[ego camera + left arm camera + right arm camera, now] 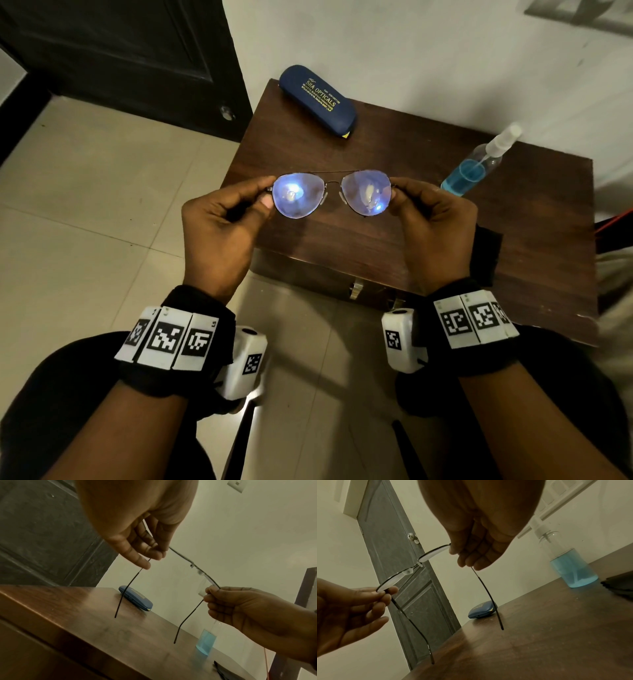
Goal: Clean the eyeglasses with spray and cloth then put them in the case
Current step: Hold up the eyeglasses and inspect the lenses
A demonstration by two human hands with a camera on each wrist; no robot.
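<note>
Above the table [394, 240], both hands pinch eyeglasses [331, 192]

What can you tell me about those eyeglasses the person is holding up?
The eyeglasses are aviator-shaped, with a thin dark frame that looks like metal, a double bridge and pale nose pads. The lenses reflect blue-violet light. Both temple arms are unfolded and hang down toward the wooden table without touching it. The left hand and right hand pinch the frame at its outer corners, holding it above the table.
</note>
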